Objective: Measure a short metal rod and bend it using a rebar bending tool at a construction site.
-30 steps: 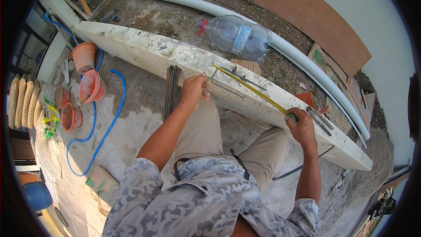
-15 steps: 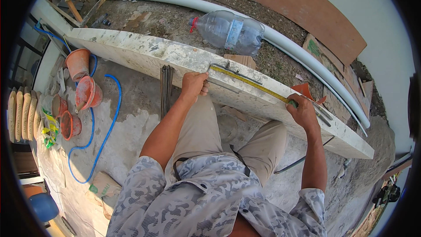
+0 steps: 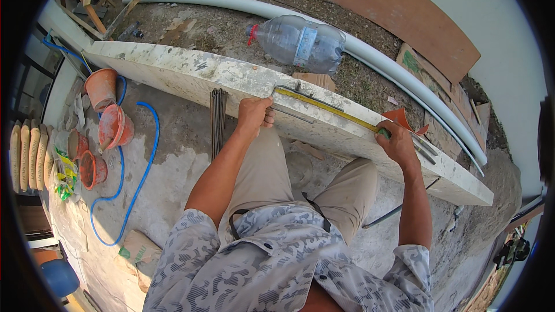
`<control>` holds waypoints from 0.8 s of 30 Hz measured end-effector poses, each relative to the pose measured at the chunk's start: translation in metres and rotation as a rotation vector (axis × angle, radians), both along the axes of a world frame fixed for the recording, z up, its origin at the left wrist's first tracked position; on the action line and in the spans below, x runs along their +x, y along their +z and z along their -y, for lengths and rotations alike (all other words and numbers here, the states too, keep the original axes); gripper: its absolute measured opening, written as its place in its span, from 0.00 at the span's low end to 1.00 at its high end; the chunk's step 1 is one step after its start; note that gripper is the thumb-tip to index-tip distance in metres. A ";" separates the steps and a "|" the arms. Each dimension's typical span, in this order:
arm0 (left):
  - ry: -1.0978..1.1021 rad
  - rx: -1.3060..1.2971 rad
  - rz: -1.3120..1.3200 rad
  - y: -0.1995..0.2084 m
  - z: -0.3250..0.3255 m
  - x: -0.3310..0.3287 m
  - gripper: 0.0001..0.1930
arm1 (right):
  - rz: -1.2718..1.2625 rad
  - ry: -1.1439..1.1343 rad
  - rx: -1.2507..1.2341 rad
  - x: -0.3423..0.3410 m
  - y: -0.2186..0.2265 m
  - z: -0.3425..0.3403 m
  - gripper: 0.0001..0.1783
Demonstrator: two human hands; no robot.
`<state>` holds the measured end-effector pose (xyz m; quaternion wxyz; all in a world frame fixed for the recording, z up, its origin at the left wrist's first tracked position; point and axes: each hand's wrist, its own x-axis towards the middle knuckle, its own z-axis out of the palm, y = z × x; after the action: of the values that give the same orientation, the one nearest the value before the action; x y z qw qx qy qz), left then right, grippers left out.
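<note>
A yellow tape measure (image 3: 332,111) is pulled out along the pale, stained top of the long beam (image 3: 231,69). Its green case is mostly hidden in my right hand (image 3: 398,140), closed around it over the beam. Beside the blade lies a thin steel rod (image 3: 296,117) bent into a narrow U. My left hand (image 3: 254,114) pinches this bent rod near its closed end, where the blade begins; whether the fingers also hold the tape's tip is hidden. Close to my right hand, more steel rods (image 3: 425,150) rest on the beam.
A bundle of steel rods (image 3: 218,121) leans against the near side. Beyond the beam lie a large clear bottle (image 3: 324,49), white pipes (image 3: 399,72) and an orange piece (image 3: 403,118). On the left are orange buckets (image 3: 115,127), a blue hose (image 3: 151,156) and stacked bags (image 3: 29,156).
</note>
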<state>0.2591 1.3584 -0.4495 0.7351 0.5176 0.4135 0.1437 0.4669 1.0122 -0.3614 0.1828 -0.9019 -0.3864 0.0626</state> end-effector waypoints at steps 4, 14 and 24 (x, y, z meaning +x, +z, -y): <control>-0.013 -0.001 0.013 0.001 -0.001 -0.001 0.13 | -0.011 -0.005 -0.004 0.000 0.002 -0.001 0.15; -0.026 -0.013 0.036 0.000 0.000 -0.002 0.13 | -0.004 0.003 0.017 0.002 0.002 0.002 0.15; -0.034 -0.018 0.046 -0.006 0.000 -0.002 0.13 | -0.029 -0.009 0.011 0.002 0.003 0.000 0.15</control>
<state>0.2574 1.3587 -0.4560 0.7514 0.5145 0.3888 0.1396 0.4686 1.0117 -0.3584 0.1935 -0.9015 -0.3801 0.0729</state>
